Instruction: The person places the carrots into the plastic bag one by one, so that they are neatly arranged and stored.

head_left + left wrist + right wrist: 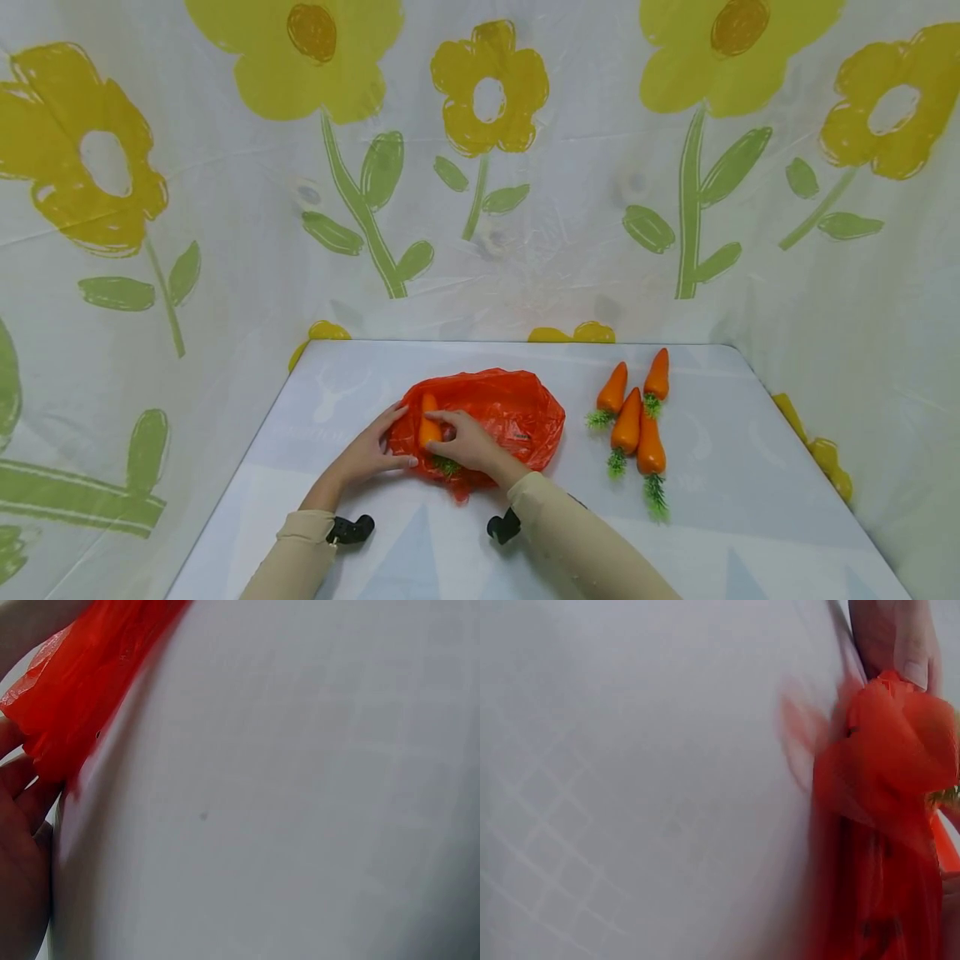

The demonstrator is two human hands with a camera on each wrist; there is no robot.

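A red plastic bag point(510, 412) lies crumpled on the white table point(360, 375). At its open left side an orange toy carrot point(430, 429) with a green top sits in the mouth. My right hand point(463, 440) grips this carrot from the right. My left hand point(372, 452) holds the bag's left edge, thumb along the table. In the left wrist view the red bag point(82, 682) sits by my fingers point(19, 817). The right wrist view shows bunched red bag point(885, 787) and the other hand's thumb point(900, 637).
Several more toy carrots point(633, 417) lie together on the table to the right of the bag. A flower-printed cloth point(480, 167) walls the table at the back and sides. Black wrist mounts point(352, 529) sit on both forearms.
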